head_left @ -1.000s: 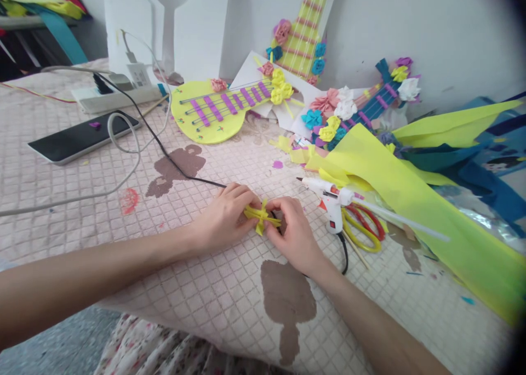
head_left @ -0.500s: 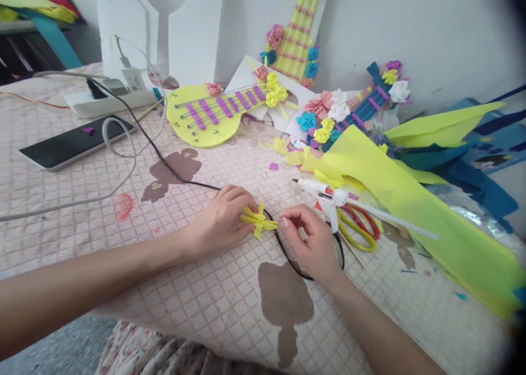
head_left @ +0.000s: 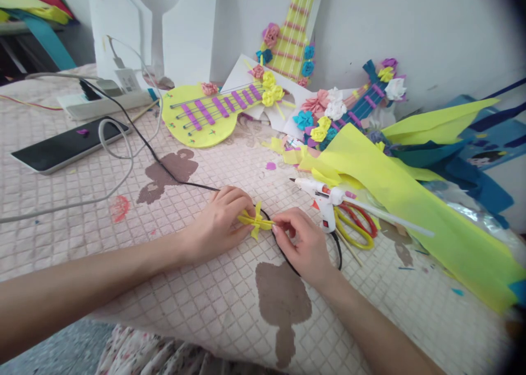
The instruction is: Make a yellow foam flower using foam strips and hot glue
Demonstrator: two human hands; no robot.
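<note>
A small yellow foam flower (head_left: pixel 255 220) sits between my two hands on the pink quilted table cover (head_left: pixel 197 304). Fingers of my left hand (head_left: pixel 217 221) are curled around the flower's left side and hold it down. On the other side, my right hand (head_left: pixel 304 243) pinches the tip of a right-hand petal between thumb and forefinger. A black cord (head_left: pixel 181 179) runs under both hands.
A white glue gun (head_left: pixel 324 197) lies just right of my right hand, over yellow and red scissors (head_left: pixel 355 229). Yellow foam sheets (head_left: pixel 411 210) fill the right side. Foam guitars with flowers (head_left: pixel 205 112) stand at the back. A phone (head_left: pixel 66 145) and power strip (head_left: pixel 102 98) lie left.
My right hand drew back from the flower half a second ago, then came back in and now pinches a petal. The left hand kept its hold. The view shifted slightly.
</note>
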